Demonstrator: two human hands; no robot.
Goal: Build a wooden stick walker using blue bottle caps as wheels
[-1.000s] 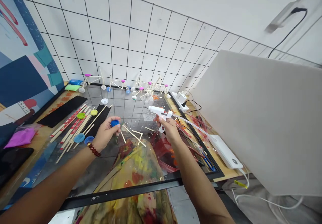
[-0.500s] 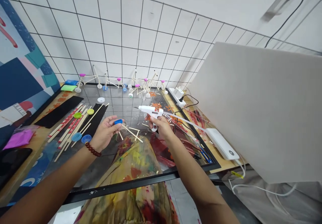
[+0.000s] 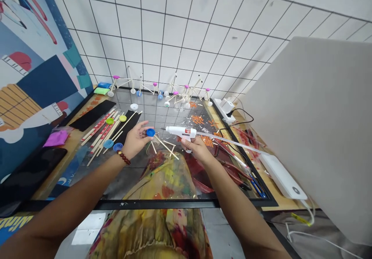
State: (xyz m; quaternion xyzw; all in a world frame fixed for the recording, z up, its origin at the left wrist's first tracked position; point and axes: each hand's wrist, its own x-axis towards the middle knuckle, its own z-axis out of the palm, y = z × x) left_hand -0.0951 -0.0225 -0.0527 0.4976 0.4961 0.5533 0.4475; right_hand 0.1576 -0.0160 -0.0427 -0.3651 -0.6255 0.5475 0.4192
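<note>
My left hand (image 3: 136, 138) pinches a small blue bottle cap (image 3: 150, 132) between thumb and fingers, just above the glass tabletop (image 3: 151, 115). My right hand (image 3: 195, 145) grips a white hot-glue gun (image 3: 180, 132) by its handle. The gun's nozzle points left toward the cap, a short gap away, and a clear glue stick trails out of its back to the right. Several loose wooden sticks (image 3: 165, 146) lie crossed on the glass below and between my hands.
Chopsticks and coloured caps (image 3: 108, 129) lie at the left beside black strips (image 3: 93, 114). Several stick-and-cap models (image 3: 177, 94) stand along the tiled wall. A power strip (image 3: 225, 109), cables, a white power bank (image 3: 281, 175) and a large white board (image 3: 319, 123) are at the right.
The view has shifted, so everything sits further right and higher. The glue gun's nozzle has come closer to the blue cap, and my left hand has turned the cap toward it.
</note>
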